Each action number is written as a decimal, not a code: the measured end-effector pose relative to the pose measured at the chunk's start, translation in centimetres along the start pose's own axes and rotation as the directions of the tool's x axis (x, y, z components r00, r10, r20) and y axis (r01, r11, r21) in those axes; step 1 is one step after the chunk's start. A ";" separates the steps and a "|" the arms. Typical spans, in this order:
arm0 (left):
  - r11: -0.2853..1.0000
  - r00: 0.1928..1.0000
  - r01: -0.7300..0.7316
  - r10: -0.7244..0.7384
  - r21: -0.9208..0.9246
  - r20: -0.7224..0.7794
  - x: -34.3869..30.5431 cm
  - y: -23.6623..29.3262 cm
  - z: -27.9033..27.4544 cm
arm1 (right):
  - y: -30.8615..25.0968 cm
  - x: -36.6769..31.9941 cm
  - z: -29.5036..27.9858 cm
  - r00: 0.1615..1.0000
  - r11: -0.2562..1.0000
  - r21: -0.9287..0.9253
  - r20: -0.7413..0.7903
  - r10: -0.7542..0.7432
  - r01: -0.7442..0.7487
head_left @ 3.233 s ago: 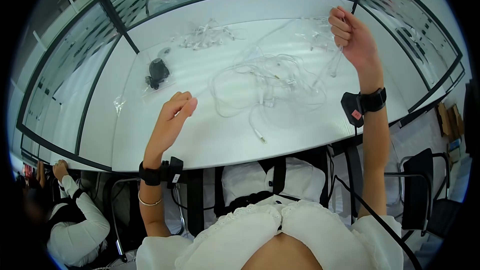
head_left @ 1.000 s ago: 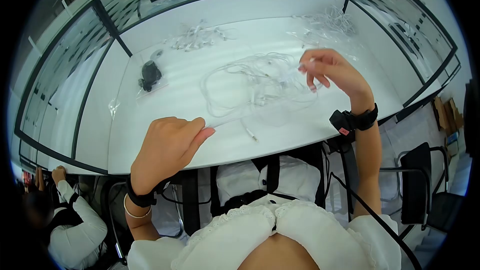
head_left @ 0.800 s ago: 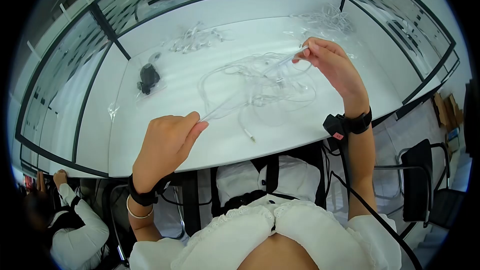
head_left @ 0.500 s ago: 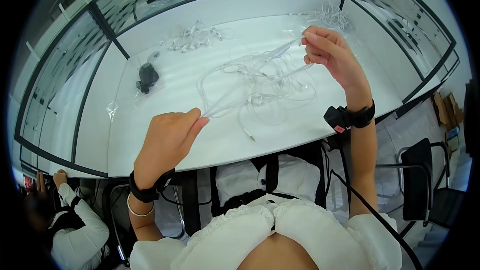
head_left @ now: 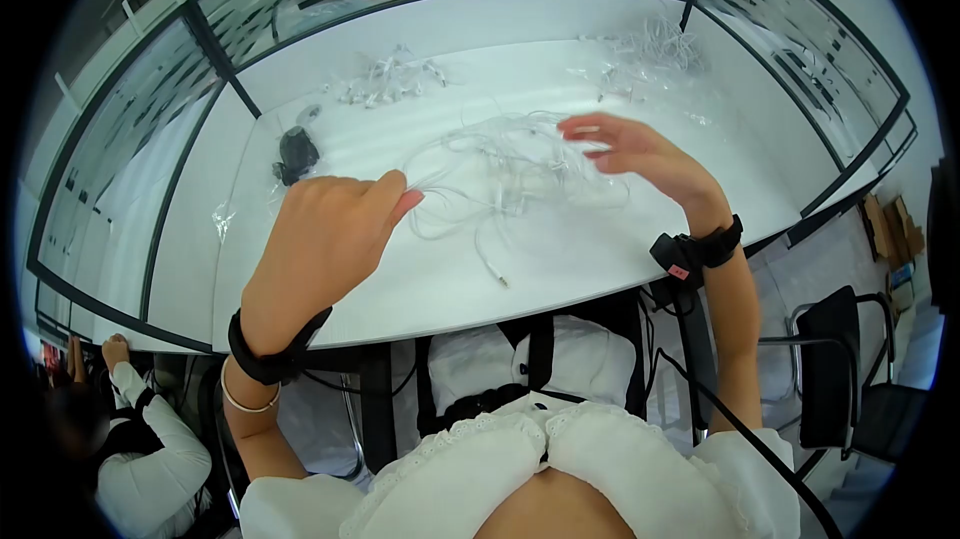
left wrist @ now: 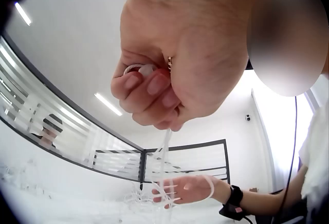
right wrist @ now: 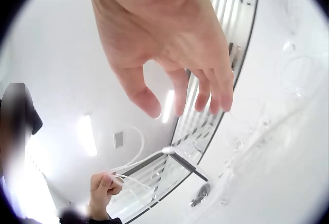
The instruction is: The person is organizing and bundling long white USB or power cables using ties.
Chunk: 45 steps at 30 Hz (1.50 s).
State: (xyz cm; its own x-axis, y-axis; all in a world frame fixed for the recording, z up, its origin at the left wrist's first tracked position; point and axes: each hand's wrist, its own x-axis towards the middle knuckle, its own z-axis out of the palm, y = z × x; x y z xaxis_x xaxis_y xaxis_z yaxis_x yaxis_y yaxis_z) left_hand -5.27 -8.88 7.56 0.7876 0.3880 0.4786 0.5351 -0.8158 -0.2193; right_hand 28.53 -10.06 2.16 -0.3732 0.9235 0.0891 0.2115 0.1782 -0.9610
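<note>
In the head view my left hand [head_left: 330, 239] is curled in a fist above the left part of the table. In the left wrist view it grips white earphone cable [left wrist: 165, 149], with a loop and a pale rounded piece showing inside the fingers. Strands hang from the fist towards the right hand. My right hand [head_left: 645, 161] is spread with loose fingers over the right side of a tangle of white cables [head_left: 515, 194]. In the right wrist view its fingers [right wrist: 146, 100] are apart and hold nothing. A jack plug [head_left: 503, 282] lies near the table's front edge.
At the back left lies a heap of white earphone pieces [head_left: 385, 89], and at the back right a coiled cable heap [head_left: 665, 44] with clear plastic. A dark item in a clear bag [head_left: 298, 154] sits at the left. White partitions [head_left: 480, 17] enclose the table's back and sides.
My right hand, which held a raised strand half a second ago, has let go, opened its fingers and come lower. My left hand has risen slightly, still gripping cable.
</note>
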 end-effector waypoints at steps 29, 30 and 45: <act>0.994 0.996 0.080 -0.083 0.069 0.041 2.5 0.8 -2.7 | -8.0 5.0 8.8 0.942 0.980 0.134 0.281 -0.183 0.150; 0.996 0.995 0.088 -0.089 0.031 0.039 2.2 0.9 -2.8 | -7.9 4.9 8.6 0.933 0.982 0.170 0.332 -0.136 0.083; 0.966 0.977 0.195 -0.176 -0.168 0.118 -1.5 0.4 -6.8 | -6.1 -0.5 4.5 0.896 0.975 0.019 0.397 0.198 -0.224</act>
State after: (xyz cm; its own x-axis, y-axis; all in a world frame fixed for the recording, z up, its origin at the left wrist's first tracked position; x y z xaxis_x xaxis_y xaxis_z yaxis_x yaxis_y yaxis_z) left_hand -8.29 -12.64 12.54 0.7114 0.5736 0.4061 0.6191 -0.7850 0.0242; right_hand 23.33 -13.13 6.79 -0.6516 0.7277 -0.2142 0.2722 -0.0393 -0.9614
